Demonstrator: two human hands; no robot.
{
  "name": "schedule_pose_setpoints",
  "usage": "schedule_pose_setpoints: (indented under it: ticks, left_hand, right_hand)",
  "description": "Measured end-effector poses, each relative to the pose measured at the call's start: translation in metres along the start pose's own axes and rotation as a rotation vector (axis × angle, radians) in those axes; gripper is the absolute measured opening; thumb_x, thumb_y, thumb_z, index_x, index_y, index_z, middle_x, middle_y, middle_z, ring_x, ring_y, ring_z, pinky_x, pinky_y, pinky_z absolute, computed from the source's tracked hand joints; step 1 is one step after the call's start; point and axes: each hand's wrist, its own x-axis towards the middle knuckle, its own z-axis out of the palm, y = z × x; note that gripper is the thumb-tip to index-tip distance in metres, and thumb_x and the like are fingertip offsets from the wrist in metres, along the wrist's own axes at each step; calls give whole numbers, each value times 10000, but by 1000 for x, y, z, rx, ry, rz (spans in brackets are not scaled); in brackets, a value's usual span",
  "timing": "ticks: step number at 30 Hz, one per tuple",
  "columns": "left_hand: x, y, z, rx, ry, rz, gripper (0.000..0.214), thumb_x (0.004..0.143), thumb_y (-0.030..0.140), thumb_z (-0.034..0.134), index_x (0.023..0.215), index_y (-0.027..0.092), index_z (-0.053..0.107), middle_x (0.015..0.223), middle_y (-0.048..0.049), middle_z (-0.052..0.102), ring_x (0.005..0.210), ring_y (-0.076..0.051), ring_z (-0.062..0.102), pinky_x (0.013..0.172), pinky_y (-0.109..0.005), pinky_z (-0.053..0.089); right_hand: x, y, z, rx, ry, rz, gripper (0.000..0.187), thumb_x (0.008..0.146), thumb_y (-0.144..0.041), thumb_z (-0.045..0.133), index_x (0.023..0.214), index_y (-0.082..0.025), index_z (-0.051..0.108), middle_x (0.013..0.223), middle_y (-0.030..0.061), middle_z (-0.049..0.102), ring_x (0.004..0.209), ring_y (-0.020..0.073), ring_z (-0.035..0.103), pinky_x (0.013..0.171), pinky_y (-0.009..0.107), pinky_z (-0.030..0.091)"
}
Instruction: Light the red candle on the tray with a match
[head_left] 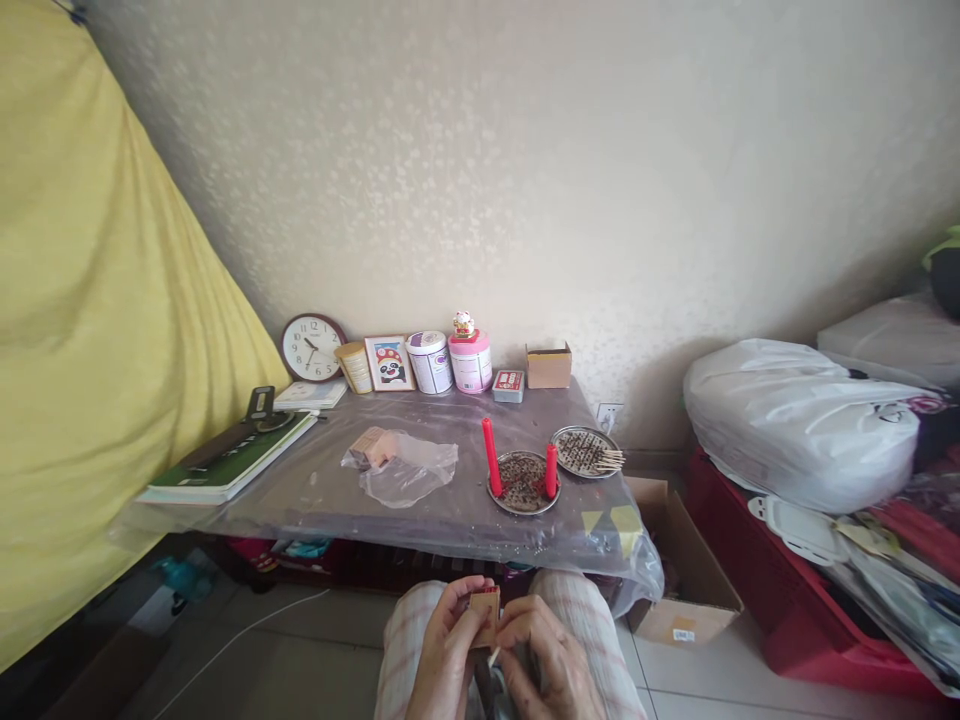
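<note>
My left hand [450,645] is closed around a small cardboard matchbox [486,612], held above my lap with red match heads showing at its top end. My right hand [546,650] pinches a pale matchstick [493,657] beside the box's lower right edge; its far end is hard to make out. On the table ahead, a tall, slightly leaning red candle [491,460] and a shorter upright red candle [551,472] stand on a round metal plate [523,512]. Behind it, to the right, another dark-speckled plate [574,438] bears several pale matchsticks [611,460].
A clear plastic wrapper [409,475] with a brown block-shaped pack [373,446] lies on the plastic-covered table [315,480]. A green book [240,455] is at left. Clock [313,347], tins [430,363] and a small box [549,366] line the wall. A carton [690,600] stands right.
</note>
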Motion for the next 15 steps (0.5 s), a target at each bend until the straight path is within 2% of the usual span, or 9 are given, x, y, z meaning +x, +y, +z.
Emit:
schedule_pose_setpoints:
  ticks: [3, 9, 12, 15]
  left_hand:
    - [0, -1, 0, -53, -34, -20, 278, 656, 362, 873, 858, 206, 762, 864, -34, 813, 784, -178, 719, 725, -276, 548]
    - [0, -6, -2, -7, -106, 0, 268, 708, 429, 842, 842, 213, 756, 779, -12, 800, 798, -184, 740, 758, -272, 554]
    - [-1, -8, -2, 14, -131, 30, 284, 725, 461, 822, 859, 218, 764, 850, -32, 821, 844, -195, 741, 803, -289, 552]
    - [-3, -9, -4, 23, -172, 91, 385, 673, 462, 858, 962, 219, 782, 977, -69, 829, 962, -228, 726, 889, -329, 538]
  right_hand:
    - [4, -2, -2, 9, 50, 7, 221, 848, -60, 584, 907, -273, 580, 856, -9, 703, 771, 152, 724, 695, 209, 595]
    - [3, 1, -3, 26, 56, 26, 192, 870, -80, 605, 913, -267, 590, 859, -10, 700, 760, 141, 707, 692, 200, 587]
    - [2, 4, -5, 71, 53, 62, 186, 883, -91, 606, 918, -274, 599, 872, -22, 701, 785, 131, 695, 730, 197, 572]
    - [-1, 12, -6, 170, 116, 172, 133, 904, -141, 632, 893, -273, 626, 888, -20, 688, 829, 133, 679, 773, 205, 558]
